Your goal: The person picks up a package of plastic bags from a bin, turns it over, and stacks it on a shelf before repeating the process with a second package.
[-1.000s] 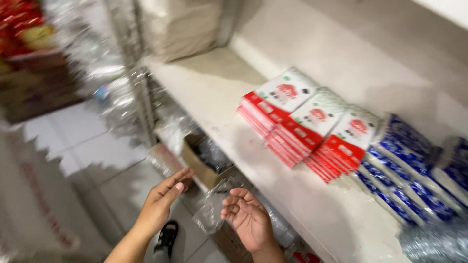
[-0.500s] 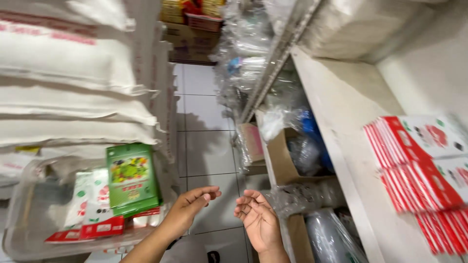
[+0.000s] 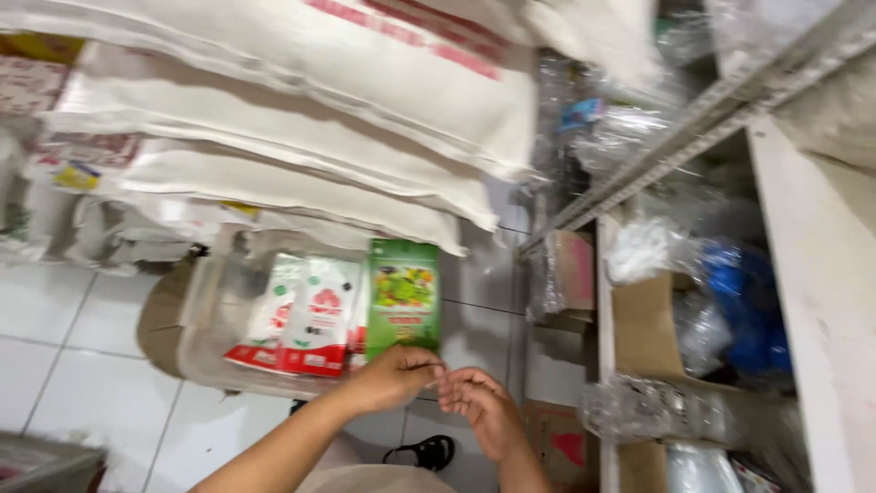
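**Hands meet just below the green packet**

Since half a second ago the view has swung leftward: the clear plastic bin point(image 3: 205, 338), then low at the left edge, now sits near the middle, and the shelf with red-and-white packs has slid out of sight. Both hands have drawn closer together, fingertips now nearly touching.

Taking the bin as landmark: the green packet point(image 3: 402, 297) stands upright at its right end, long axis running up and down, leaning beside the red-and-white pouches point(image 3: 310, 315) inside the bin. White sacks point(image 3: 274, 173) are stacked above and behind it. To its right, across a strip of tiled floor point(image 3: 82, 365), a metal rack holds cardboard boxes point(image 3: 652, 319) and clear plastic bags.

The left hand point(image 3: 394, 376) sits directly below the packet's lower edge, fingers curled with thumb and forefinger pinched; whether anything small lies between them cannot be told. The right hand point(image 3: 482, 409) is lower and further right, loosely cupped, holding nothing visible. The left hand is the nearer one; the packet lies straight above it.
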